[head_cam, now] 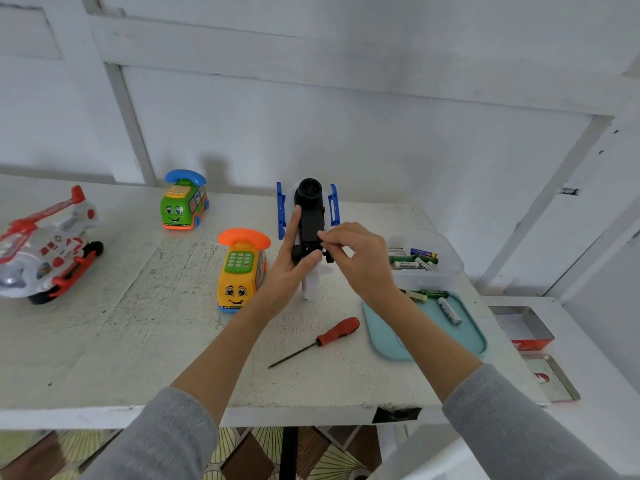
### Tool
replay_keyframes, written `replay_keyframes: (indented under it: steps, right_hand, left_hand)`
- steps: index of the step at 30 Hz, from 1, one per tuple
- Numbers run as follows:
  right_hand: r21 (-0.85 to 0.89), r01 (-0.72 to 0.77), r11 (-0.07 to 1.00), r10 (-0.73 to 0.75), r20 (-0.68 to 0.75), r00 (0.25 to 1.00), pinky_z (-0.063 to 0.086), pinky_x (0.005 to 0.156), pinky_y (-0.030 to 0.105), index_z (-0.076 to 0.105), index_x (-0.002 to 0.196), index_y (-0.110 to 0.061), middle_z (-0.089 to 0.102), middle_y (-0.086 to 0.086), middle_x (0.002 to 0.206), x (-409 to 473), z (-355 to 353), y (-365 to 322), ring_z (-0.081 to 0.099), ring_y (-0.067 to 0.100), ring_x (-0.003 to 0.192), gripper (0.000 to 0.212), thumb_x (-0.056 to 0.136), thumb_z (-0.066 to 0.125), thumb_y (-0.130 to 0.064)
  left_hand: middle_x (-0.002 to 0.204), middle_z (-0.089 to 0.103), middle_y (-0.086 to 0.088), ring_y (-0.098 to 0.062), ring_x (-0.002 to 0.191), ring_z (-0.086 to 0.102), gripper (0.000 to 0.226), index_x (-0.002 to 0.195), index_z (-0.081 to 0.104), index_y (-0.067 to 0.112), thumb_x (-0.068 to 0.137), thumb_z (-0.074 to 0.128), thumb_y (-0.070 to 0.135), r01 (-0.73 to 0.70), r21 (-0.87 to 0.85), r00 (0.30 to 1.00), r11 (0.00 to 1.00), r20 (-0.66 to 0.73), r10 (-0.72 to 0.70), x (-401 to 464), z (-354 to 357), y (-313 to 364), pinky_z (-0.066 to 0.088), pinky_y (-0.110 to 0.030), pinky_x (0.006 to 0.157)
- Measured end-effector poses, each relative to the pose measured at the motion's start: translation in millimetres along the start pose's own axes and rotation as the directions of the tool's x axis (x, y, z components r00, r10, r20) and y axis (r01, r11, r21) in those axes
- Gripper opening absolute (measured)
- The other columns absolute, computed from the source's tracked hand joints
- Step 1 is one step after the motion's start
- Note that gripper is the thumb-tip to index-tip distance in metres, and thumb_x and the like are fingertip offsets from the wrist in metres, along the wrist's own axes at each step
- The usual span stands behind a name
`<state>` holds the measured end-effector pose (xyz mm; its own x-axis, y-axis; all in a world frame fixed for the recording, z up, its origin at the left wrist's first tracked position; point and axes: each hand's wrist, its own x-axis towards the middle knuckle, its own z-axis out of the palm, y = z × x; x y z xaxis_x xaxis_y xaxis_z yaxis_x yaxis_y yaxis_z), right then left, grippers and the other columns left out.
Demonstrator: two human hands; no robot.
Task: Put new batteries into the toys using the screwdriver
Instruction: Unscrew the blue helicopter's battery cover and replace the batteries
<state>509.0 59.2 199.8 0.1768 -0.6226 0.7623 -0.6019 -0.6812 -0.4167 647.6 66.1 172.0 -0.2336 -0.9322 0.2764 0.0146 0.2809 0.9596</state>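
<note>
Screwdriver [323, 337], red handle, lies loose on the white table [121, 323], nearest. Just right of it, teal tray [384, 337] with a few batteries [449, 310]. Left hand [289, 271] grips the upturned blue-and-white toy [309, 220] from the left side, black underside facing the camera. Right hand [360, 258] pinches at the black underside with its fingertips. Beside them: yellow phone car [240, 271], clear box [446, 268] of batteries. Farther: green phone car [183, 202], red-and-white helicopter [45, 247] at left.

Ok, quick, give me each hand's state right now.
Left hand: holding the upturned blue and white toy from its left side.
Right hand: fingertips pinching at the toy's black underside; what they pinch cannot be told.
</note>
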Motion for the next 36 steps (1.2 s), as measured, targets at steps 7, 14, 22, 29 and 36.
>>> replay_keyframes:
  steps: [7, 14, 22, 29, 36]
  right_hand:
    - [-0.007, -0.006, 1.0, 0.006, 0.035, 0.999, 0.045, 0.078, 0.01, 0.072, 0.093, -0.002, 0.071, 0.011, 0.084, 1.0, -2.8, 1.2, 0.063, 0.016, 0.079, 0.018, 0.077, 0.064, -0.002]
    - [-0.091, 0.025, 0.995, -0.013, 0.136, 0.991, 0.049, 0.069, 0.027, 0.071, 0.094, -0.001, 0.067, 0.011, 0.085, -0.3, -8.6, -0.4, 0.061, 0.023, 0.079, 0.019, 0.082, 0.058, -0.008]
    - [-0.058, 0.012, 0.998, -0.003, 0.158, 0.987, 0.047, 0.073, 0.023, 0.071, 0.097, -0.001, 0.066, 0.01, 0.088, -5.0, -9.9, -2.3, 0.059, 0.02, 0.081, 0.021, 0.083, 0.057, -0.008]
    - [-0.005, -0.031, 1.0, 0.031, 0.151, 0.988, 0.053, 0.072, 0.026, 0.07, 0.1, -0.001, 0.066, 0.011, 0.089, -6.6, -13.6, -2.1, 0.06, 0.018, 0.078, 0.022, 0.083, 0.058, -0.008]
    - [-0.024, -0.01, 1.0, 0.013, 0.113, 0.993, 0.052, 0.072, 0.025, 0.071, 0.096, 0.0, 0.067, 0.011, 0.086, -9.7, -15.0, -2.6, 0.062, 0.02, 0.078, 0.02, 0.081, 0.059, -0.005]
  left_hand:
    - [0.152, 0.025, 0.003, 0.005, 0.129, 0.037, 0.053, 0.137, 0.016, 0.044, 0.102, 0.03, 0.006, -0.058, 0.005, 0.995, 0.998, -0.085, 0.058, -0.7, 5.6, 2.1, 0.036, -0.003, 0.091]
    - [0.143, 0.032, 0.016, 0.024, 0.108, 0.045, 0.058, 0.142, 0.017, 0.036, 0.101, 0.029, -0.001, -0.063, -0.011, 0.991, 0.998, -0.121, 0.061, 0.2, 14.0, 0.5, 0.04, -0.003, 0.082]
    - [0.131, 0.034, 0.023, 0.024, 0.098, 0.05, 0.064, 0.151, 0.007, 0.023, 0.098, 0.03, -0.007, -0.043, -0.026, 0.985, 0.999, -0.171, 0.038, -2.8, 16.2, 4.5, 0.042, -0.003, 0.078]
    - [0.153, 0.028, -0.002, -0.019, 0.123, 0.05, 0.07, 0.146, 0.004, 0.039, 0.099, 0.035, -0.001, -0.05, 0.007, 0.982, 0.999, -0.181, 0.05, 0.4, 12.8, -2.7, 0.046, -0.012, 0.089]
    - [0.152, 0.032, -0.004, 0.006, 0.09, 0.057, 0.072, 0.147, 0.004, 0.041, 0.096, 0.039, 0.005, -0.051, 0.044, 0.987, 0.998, -0.147, 0.057, -0.5, 12.5, -7.8, 0.049, -0.014, 0.082]
